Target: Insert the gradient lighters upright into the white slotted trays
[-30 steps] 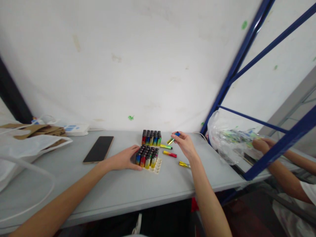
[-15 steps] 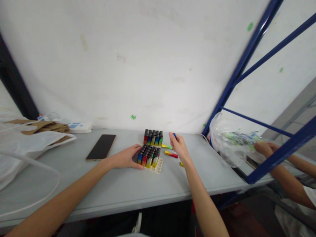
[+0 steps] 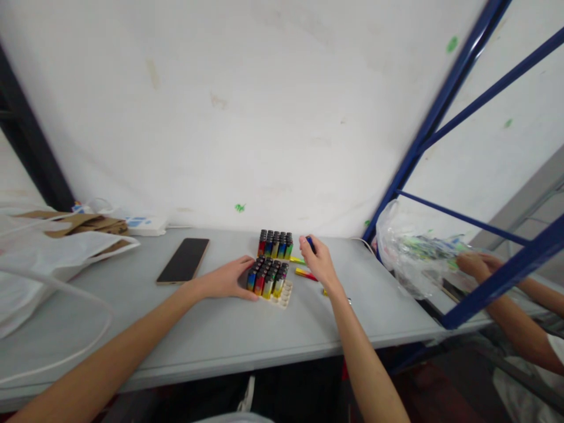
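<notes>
A white tray (image 3: 284,294) packed with several colourful lighters (image 3: 267,278) stands on the grey table (image 3: 247,329). My left hand (image 3: 229,279) rests flat against its left side, fingers stretched out. My right hand (image 3: 318,262) hovers just right of the tray, closed on a blue-tipped lighter (image 3: 311,242). A second block of lighters (image 3: 275,244) stands behind the tray. Loose lighters lie by my right hand: a red and yellow one (image 3: 304,273) and a green one (image 3: 296,259).
A dark phone (image 3: 184,260) lies left of the tray. White bags and brown paper (image 3: 66,241) sit at the far left, with a power strip (image 3: 141,223) against the wall. A blue rack frame (image 3: 445,147) stands on the right, where another person's hands (image 3: 473,264) handle a clear plastic bag (image 3: 409,252).
My right hand has brought the lighter leftwards and down, closer to the tray, and turned it more upright. My left hand has stayed on the tray.
</notes>
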A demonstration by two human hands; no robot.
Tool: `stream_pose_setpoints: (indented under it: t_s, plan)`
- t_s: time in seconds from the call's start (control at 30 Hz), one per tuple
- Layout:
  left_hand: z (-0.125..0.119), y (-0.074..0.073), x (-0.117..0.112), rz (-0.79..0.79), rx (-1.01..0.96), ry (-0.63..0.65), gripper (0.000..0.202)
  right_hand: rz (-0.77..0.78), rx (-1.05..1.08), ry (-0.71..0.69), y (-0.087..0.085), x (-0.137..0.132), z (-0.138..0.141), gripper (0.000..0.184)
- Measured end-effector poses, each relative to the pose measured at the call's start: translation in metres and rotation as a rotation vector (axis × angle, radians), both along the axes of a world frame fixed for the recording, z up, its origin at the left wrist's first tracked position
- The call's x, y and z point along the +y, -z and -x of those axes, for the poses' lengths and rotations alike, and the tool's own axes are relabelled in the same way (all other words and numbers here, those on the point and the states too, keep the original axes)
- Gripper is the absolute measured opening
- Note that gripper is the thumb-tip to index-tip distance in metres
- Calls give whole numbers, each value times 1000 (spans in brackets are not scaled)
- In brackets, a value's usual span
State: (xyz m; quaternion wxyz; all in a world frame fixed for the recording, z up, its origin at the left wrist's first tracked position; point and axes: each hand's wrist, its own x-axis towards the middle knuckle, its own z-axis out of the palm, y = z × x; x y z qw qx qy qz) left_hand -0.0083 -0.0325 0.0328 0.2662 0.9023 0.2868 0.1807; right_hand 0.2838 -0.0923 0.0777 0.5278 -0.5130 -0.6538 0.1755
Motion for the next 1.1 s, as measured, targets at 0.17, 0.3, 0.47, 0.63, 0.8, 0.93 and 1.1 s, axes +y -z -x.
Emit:
stream_pose_setpoints:
  t_s: [0.17, 0.3, 0.47, 0.63, 0.8, 0.93, 1.1]
  plan:
    - [-1, 1, 1, -20, -24, 10, 87, 54, -189, -192, -34, -31, -5, 44]
    - [-1, -1, -1, -19, -27, 8, 86, 17, -498, -218, -59, -55, -6, 43]
    - [-2, -3, -4, -24, -25, 11, 83, 222, -589, -383, -66, -68, 1, 27]
    - [-2, -4, -3, -20, -7, 0, 82, 327, -656, -389, -56, -63, 18, 9]
    - [-2, -3, -3, -13, -19, 11, 84, 315, -747, -284, -49, -60, 37, 30]
    - [-1, -3, -3, -9, -39, 23, 85, 312, -729, -283, -48, -60, 41, 32]
    - [-1, -2, -3, -2, -25, 13, 86, 323, -729, -292, -47, -60, 41, 32]
